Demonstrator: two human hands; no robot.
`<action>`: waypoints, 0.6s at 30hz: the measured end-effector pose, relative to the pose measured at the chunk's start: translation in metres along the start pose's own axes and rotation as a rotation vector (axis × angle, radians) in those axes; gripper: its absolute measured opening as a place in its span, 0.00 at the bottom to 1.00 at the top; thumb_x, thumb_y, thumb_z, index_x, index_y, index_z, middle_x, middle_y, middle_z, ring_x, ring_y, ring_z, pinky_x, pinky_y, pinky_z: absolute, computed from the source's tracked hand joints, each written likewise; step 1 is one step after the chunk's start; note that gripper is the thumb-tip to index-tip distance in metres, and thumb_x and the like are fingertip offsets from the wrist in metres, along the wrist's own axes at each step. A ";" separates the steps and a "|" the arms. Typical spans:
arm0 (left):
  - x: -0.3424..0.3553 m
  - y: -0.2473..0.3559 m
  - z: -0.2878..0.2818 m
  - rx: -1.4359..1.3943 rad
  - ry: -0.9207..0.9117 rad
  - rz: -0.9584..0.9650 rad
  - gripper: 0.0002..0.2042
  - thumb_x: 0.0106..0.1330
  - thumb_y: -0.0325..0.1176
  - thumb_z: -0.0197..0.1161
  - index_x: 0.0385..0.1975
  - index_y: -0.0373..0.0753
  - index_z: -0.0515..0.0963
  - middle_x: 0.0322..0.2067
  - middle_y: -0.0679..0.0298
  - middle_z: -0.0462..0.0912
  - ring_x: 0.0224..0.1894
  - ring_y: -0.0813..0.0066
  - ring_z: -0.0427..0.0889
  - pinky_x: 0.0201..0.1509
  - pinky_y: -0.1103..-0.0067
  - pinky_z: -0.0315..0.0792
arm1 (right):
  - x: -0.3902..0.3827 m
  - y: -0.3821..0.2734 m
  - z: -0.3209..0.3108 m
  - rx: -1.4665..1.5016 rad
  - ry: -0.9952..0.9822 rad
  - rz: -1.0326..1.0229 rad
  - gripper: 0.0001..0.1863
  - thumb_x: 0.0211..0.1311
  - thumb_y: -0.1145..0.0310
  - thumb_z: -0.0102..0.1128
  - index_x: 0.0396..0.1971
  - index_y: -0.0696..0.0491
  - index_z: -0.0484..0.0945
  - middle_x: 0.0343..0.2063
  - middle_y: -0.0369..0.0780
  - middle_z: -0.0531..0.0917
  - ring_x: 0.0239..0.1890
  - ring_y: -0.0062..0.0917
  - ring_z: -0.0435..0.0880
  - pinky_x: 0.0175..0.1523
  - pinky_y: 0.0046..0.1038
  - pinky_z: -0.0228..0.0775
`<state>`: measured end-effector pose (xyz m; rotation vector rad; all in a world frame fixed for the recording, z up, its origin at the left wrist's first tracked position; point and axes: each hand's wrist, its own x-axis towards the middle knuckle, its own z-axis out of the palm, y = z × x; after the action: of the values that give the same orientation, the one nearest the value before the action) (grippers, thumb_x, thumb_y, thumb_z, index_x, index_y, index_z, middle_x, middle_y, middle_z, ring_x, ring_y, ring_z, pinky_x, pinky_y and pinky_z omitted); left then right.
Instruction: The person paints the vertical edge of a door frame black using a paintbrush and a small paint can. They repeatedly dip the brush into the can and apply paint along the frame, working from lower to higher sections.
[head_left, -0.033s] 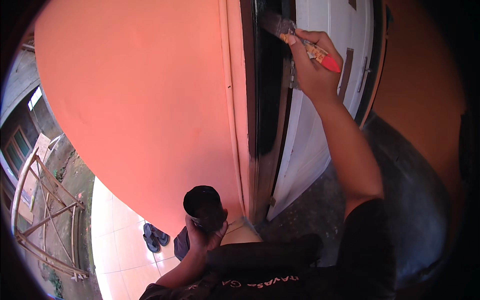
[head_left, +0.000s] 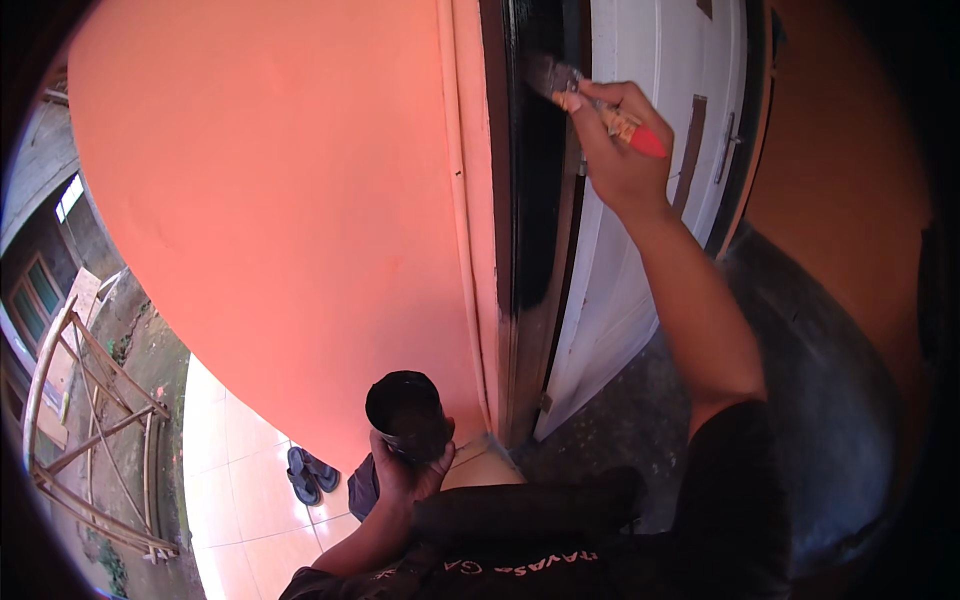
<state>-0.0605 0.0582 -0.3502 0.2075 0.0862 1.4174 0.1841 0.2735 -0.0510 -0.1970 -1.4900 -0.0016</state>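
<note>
My right hand [head_left: 625, 165] grips a paintbrush [head_left: 648, 142] with a red-tipped, paint-spotted handle. Its bristles lie at the upper part of a door frame [head_left: 540, 220], which is coated in glossy black down to a ragged lower edge; below that the wood looks brown and duller. Low in front of me, my left hand [head_left: 405, 475] is wrapped round a dark, round cup-like container [head_left: 403, 400], its mouth facing up. The inside is too dark to make out. Beside the frame is a white panelled door [head_left: 630, 230] with a metal handle.
A salmon-coloured wall [head_left: 270, 220] borders the frame on the left. Dark sandals [head_left: 312, 475] lie on pale floor tiles [head_left: 250, 500]. Farther left stands a bamboo frame [head_left: 100, 420] on bare ground. An orange wall [head_left: 840, 150] rises on the right above a dark grey floor [head_left: 620, 430].
My right hand and the paintbrush have moved a little downward along the door frame. My left hand and the container look the same.
</note>
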 end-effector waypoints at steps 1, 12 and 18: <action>0.000 0.001 0.002 -0.002 0.000 0.002 0.34 0.65 0.63 0.57 0.63 0.43 0.68 0.57 0.59 0.76 0.61 0.60 0.75 0.54 0.61 0.82 | -0.022 0.009 -0.006 -0.120 -0.084 -0.009 0.07 0.61 0.75 0.67 0.36 0.60 0.80 0.31 0.42 0.84 0.34 0.23 0.84 0.40 0.23 0.74; 0.011 0.000 -0.002 -0.003 0.030 -0.021 0.36 0.64 0.63 0.58 0.63 0.42 0.68 0.57 0.59 0.76 0.61 0.59 0.75 0.54 0.61 0.82 | -0.100 -0.025 -0.046 -0.172 -0.540 0.167 0.04 0.57 0.78 0.65 0.31 0.59 0.78 0.27 0.43 0.81 0.29 0.30 0.82 0.37 0.27 0.72; 0.015 -0.005 -0.004 -0.038 -0.032 -0.055 0.36 0.65 0.66 0.54 0.61 0.41 0.71 0.56 0.57 0.77 0.62 0.57 0.75 0.56 0.60 0.80 | 0.026 -0.002 -0.002 -0.167 -0.239 -0.032 0.05 0.61 0.72 0.64 0.33 0.56 0.79 0.31 0.41 0.85 0.32 0.29 0.85 0.40 0.26 0.76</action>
<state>-0.0538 0.0724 -0.3540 0.1948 0.0385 1.3593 0.1879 0.2742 -0.0250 -0.3172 -1.7324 -0.1324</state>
